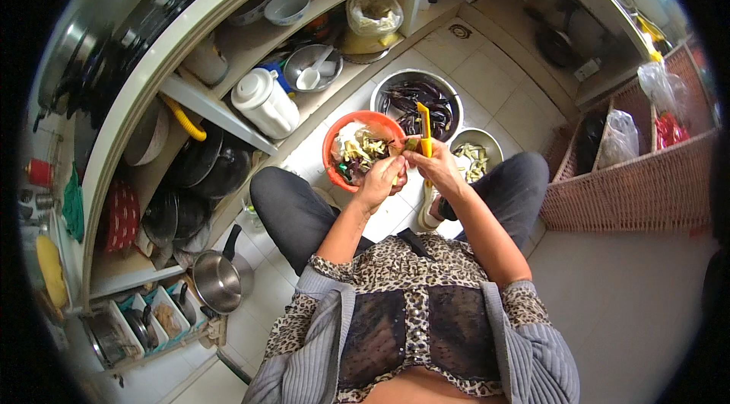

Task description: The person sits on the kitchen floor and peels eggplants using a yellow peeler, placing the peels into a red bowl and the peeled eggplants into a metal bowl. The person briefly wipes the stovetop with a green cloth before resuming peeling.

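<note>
My right hand [438, 165] grips a yellow-handled tool [425, 131], a peeler or small knife; its working edge is hard to make out. Against it, my left hand [377, 180] pinches a small dark and greenish vegetable piece [410, 144], likely eggplant, and the fingertips of both hands meet there. Below and left of them stands an orange plastic bucket [327, 147] with pale and purple peelings and a plastic bag inside. Beyond, a steel basin [376, 97] holds several dark purple eggplants [419, 97]. Beside my right knee, a smaller metal bowl [495, 144] contains pale cut strips [472, 163].
Open cabinet shelves on the left hold bowls [287, 7], a white thermos jug [265, 102] and pot lids [191, 158]. A steel saucepan [218, 283] sits low at left. To the right is a woven basket [627, 196] with plastic bags. A floor drain [459, 31] lies ahead.
</note>
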A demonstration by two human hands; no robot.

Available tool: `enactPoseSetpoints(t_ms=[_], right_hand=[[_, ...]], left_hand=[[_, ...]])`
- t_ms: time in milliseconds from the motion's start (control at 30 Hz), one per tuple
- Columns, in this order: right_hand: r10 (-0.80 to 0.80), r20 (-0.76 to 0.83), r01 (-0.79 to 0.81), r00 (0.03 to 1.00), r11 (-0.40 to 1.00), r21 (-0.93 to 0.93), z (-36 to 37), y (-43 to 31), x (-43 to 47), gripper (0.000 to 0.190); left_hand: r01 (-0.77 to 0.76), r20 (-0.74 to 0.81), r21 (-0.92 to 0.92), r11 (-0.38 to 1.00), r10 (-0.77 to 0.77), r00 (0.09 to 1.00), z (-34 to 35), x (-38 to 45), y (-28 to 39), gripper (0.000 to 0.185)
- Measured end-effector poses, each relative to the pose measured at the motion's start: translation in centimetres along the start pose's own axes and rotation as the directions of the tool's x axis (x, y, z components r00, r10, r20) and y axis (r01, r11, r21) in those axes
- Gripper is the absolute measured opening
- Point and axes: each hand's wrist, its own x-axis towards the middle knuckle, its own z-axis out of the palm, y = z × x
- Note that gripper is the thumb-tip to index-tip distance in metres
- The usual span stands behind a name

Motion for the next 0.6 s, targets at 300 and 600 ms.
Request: enactPoseSetpoints(t_ms=[300, 600], right_hand=[[-0.977, -0.010, 0.643, 0.214, 0.148, -0.751, -4.7, -9.7, -3.2, 0.027], [-0.631, -0.627, 0.498, 0.456, 0.765, -0.407, -15.8, -2.0, -5.6, 0.015]], left_hand=[[0.349, 0.289, -0.585, 0.732, -0.214, 0.933, 11.7, 5.6, 11.1, 0.031], [0.017, -0.036, -0.077, 0.997, -0.020, 0.999, 17.9, 15.2, 6.5, 0.029]])
